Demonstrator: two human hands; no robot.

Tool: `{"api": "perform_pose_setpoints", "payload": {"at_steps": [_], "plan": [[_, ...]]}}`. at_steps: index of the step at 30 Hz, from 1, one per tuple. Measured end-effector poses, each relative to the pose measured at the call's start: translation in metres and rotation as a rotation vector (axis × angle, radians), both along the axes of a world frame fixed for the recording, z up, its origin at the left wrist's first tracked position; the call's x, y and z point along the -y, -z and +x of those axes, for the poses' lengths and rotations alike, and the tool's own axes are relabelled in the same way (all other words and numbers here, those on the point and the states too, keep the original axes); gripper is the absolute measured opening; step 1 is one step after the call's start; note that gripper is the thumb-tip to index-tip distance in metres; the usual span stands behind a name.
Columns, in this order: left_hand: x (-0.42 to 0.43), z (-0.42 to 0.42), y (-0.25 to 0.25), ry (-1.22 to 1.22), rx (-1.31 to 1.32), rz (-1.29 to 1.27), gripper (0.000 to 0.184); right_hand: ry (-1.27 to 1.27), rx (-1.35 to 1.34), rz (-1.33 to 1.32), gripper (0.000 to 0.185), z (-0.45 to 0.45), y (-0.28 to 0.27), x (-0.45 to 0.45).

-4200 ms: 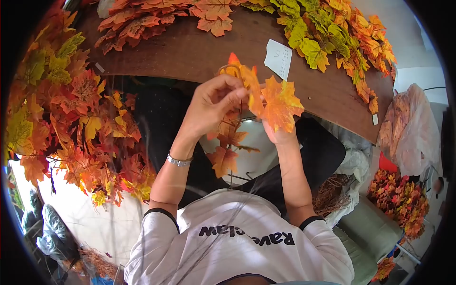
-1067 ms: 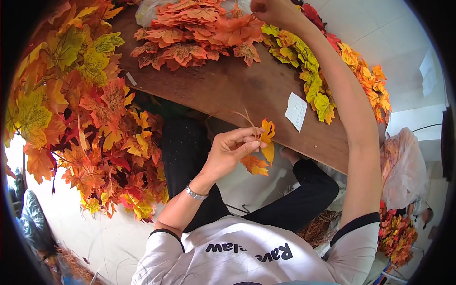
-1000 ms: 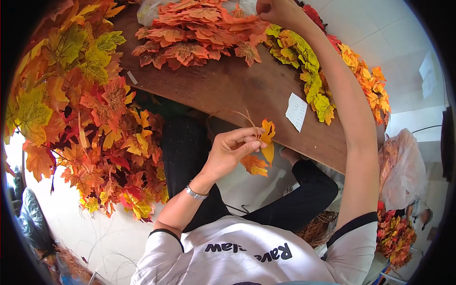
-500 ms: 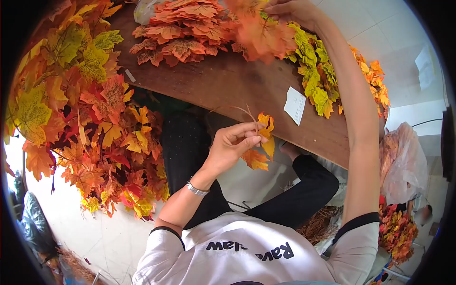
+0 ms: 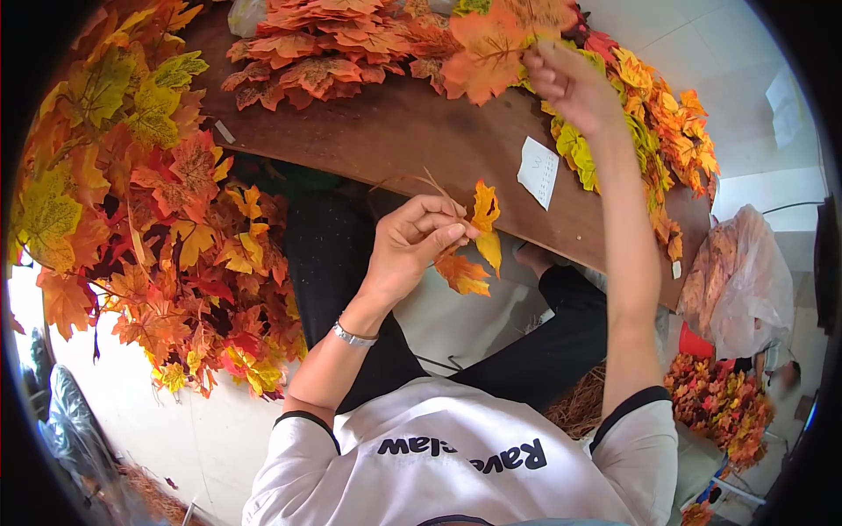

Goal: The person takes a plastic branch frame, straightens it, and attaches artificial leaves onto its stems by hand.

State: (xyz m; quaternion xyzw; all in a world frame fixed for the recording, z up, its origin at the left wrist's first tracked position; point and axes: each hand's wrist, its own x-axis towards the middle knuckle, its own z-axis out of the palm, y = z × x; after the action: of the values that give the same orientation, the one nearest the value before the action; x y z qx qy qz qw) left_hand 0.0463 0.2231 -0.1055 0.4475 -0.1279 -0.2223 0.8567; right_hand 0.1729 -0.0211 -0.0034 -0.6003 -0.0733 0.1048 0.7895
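Note:
My left hand (image 5: 410, 244) is closed in a pinch on a thin brown stem with small orange-yellow artificial leaves (image 5: 485, 207) hanging from it. It is above my lap, just in front of the table edge. Over the table, my right hand (image 5: 572, 88) grips larger orange artificial maple leaves (image 5: 484, 54) by their stem end; whether they are joined I cannot tell. Left of that hand lies a stack of orange-red leaves (image 5: 329, 44). Yellow-green leaves (image 5: 574, 151) are piled beside and partly under my right wrist.
The brown table (image 5: 421, 131) carries a white note (image 5: 538, 173) and more orange leaves (image 5: 671, 110) at its right end. A large bunch of autumn leaves (image 5: 167, 254) hangs at the left. Plastic bags (image 5: 745, 280) and a red-orange leaf bunch (image 5: 715, 403) are at the right.
My right hand has drawn back from the far edge toward me and slightly right, bringing the orange leaves with it. My left hand keeps its pinch, shifting slightly left in view.

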Motion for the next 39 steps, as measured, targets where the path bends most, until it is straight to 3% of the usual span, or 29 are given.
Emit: {"api": "perform_pose_setpoints", "payload": {"at_steps": [2, 6, 9, 10, 12, 13, 16, 17, 20, 24, 31, 39], "plan": [[0.000, 0.001, 0.005, 0.010, 0.015, -0.030, 0.011, 0.135, -0.114, 0.032, 0.019, -0.040, 0.023, -0.011], [0.003, -0.003, -0.001, -0.057, -0.037, 0.003, 0.015, 0.029, -0.288, -0.120, 0.018, -0.120, 0.060, -0.063], [0.007, -0.010, -0.002, -0.069, 0.013, 0.110, 0.016, 0.130, -0.110, -0.023, 0.009, -0.149, 0.058, -0.063], [0.007, -0.011, -0.001, -0.048, 0.037, 0.150, 0.016, 0.180, 0.009, -0.218, 0.008, -0.156, 0.059, -0.061], [0.010, -0.006, 0.001, 0.020, 0.065, -0.017, 0.014, 0.274, 0.260, -0.611, 0.007, -0.165, 0.059, -0.055], [0.012, -0.006, 0.002, 0.003, 0.085, -0.056, 0.014, 0.274, 0.241, -0.687, 0.004, -0.169, 0.056, -0.053], [0.014, -0.009, 0.001, 0.055, 0.047, -0.065, 0.013, 0.249, 0.147, -0.273, 0.003, -0.179, 0.050, -0.051], [0.015, -0.010, 0.000, 0.089, 0.017, -0.050, 0.013, 0.229, 0.004, 0.077, 0.005, -0.177, 0.057, -0.047], [0.021, -0.012, 0.006, 0.115, 0.074, -0.082, 0.013, 0.390, -0.316, 0.469, 0.012, -0.174, 0.074, -0.066], [0.024, -0.013, 0.003, 0.082, 0.104, -0.092, 0.013, 0.406, -0.386, 0.654, 0.017, -0.180, 0.080, -0.083], [0.027, -0.017, 0.003, 0.072, 0.112, -0.086, 0.013, 0.396, -0.302, 0.639, 0.015, -0.185, 0.082, -0.087], [0.025, -0.015, 0.006, 0.082, 0.108, -0.045, 0.013, 0.440, -0.389, 0.708, 0.014, -0.185, 0.081, -0.091]]}}
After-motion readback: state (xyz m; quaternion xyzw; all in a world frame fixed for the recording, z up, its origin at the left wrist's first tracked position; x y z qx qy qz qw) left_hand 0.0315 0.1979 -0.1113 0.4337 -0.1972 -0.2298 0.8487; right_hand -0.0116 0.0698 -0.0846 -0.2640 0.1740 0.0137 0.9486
